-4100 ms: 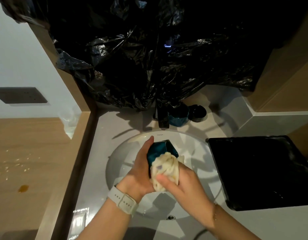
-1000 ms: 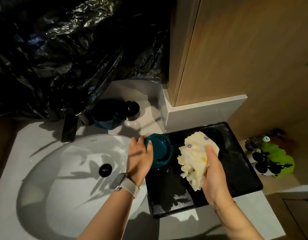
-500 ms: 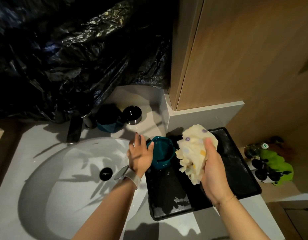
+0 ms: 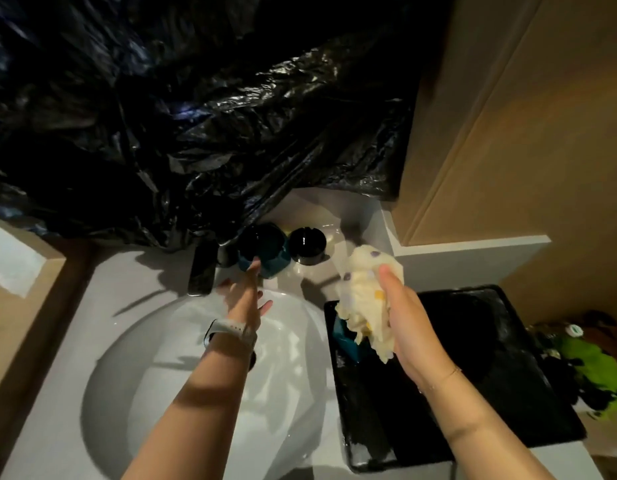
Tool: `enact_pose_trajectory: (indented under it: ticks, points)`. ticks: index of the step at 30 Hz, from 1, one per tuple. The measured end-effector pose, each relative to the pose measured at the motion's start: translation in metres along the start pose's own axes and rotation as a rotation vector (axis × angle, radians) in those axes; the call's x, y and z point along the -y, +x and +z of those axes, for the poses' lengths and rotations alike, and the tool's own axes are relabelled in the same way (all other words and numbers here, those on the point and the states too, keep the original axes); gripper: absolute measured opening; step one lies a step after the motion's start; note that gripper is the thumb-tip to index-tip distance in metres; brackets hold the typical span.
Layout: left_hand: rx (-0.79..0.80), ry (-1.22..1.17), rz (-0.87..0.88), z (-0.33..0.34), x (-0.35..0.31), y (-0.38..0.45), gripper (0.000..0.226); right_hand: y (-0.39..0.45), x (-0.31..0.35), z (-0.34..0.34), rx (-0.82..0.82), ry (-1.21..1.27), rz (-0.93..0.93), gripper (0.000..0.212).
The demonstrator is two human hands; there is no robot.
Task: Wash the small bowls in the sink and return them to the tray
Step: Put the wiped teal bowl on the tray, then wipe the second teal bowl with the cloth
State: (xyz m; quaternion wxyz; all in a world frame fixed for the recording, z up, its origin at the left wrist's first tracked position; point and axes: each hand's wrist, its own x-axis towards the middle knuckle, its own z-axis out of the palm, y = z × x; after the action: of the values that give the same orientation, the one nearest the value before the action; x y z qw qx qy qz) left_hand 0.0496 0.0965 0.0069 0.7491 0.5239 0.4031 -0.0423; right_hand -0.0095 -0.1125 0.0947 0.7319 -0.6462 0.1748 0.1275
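Item: teal bowl (image 4: 263, 261), at the sink's (image 4: 154, 358) twelve o'clock. Glazed, rigid, probably wet-slick and chippable; pinch its rim. Your left hand (image 4: 243, 297) reaches it, fingers straight; right hand (image 4: 400, 317) clutches the cloth (image 4: 364, 289).

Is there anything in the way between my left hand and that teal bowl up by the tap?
Nothing visible. The left hand reaches with straight fingers over the sink's back rim, its fingertips already at the teal bowl. The tap stands to the left, the black dish to the right, both clear of that path.
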Motion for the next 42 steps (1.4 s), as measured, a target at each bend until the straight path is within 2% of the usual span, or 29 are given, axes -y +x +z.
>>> enact_pose_trajectory:
  ticks: [2,5,9,13,15,17,19,22,24,26,29,31,33,35,38,42]
  points:
    - [0.077,-0.043,-0.118,0.006,-0.012,0.007,0.050,0.004,-0.005,0.017,0.025,-0.021,0.016,0.034]
    - [0.061,-0.059,-0.199,0.018,-0.019,0.015,0.058,0.009,-0.018,0.033,0.047,-0.044,0.035,0.037]
    - [0.033,-0.027,-0.112,0.013,-0.001,0.028,0.050,0.008,-0.027,0.039,0.022,-0.055,0.039,0.039]
    - [0.022,-0.149,-0.040,-0.009,0.013,0.028,0.015,0.005,-0.033,0.039,-0.039,-0.005,0.046,0.038]
    - [0.014,-0.207,-0.043,-0.024,0.019,0.028,0.027,0.001,-0.033,0.041,-0.063,0.018,0.042,0.037]
    - [0.104,-0.196,-0.076,-0.042,0.024,0.024,0.037,-0.004,-0.035,0.044,-0.080,0.024,0.036,0.037]
    - [0.223,-0.107,-0.096,-0.064,0.026,0.013,0.037,-0.012,-0.037,0.046,-0.078,0.021,0.022,0.038]
    - [0.357,0.029,-0.038,-0.096,0.025,-0.006,0.046,-0.026,-0.041,0.052,-0.085,0.022,0.013,0.039]
    - [0.349,0.176,0.063,-0.111,0.021,-0.018,0.051,-0.037,-0.043,0.056,-0.091,0.025,0.009,0.037]
    - [0.319,0.459,0.243,-0.121,0.012,-0.030,0.052,-0.047,-0.046,0.059,-0.102,0.033,0.013,0.036]
    - [0.297,0.984,0.617,-0.131,-0.005,-0.053,0.062,-0.058,-0.051,0.064,-0.115,0.027,0.010,0.038]
    - [0.196,1.307,0.966,-0.135,-0.018,-0.068,0.066,-0.065,-0.053,0.069,-0.127,0.038,-0.015,0.039]
    - [0.199,1.445,1.243,-0.136,-0.033,-0.079,0.066,-0.072,-0.054,0.076,-0.145,0.045,-0.043,0.037]
    - [0.307,1.469,1.355,-0.139,-0.048,-0.082,0.060,-0.078,-0.058,0.084,-0.158,0.040,-0.054,0.037]
    - [0.367,1.550,1.496,-0.142,-0.064,-0.084,0.050,-0.080,-0.066,0.092,-0.132,-0.044,-0.035,0.036]
    - [0.419,1.605,1.490,-0.145,-0.069,-0.087,0.050,-0.085,-0.070,0.096,0.008,-0.467,0.010,0.039]
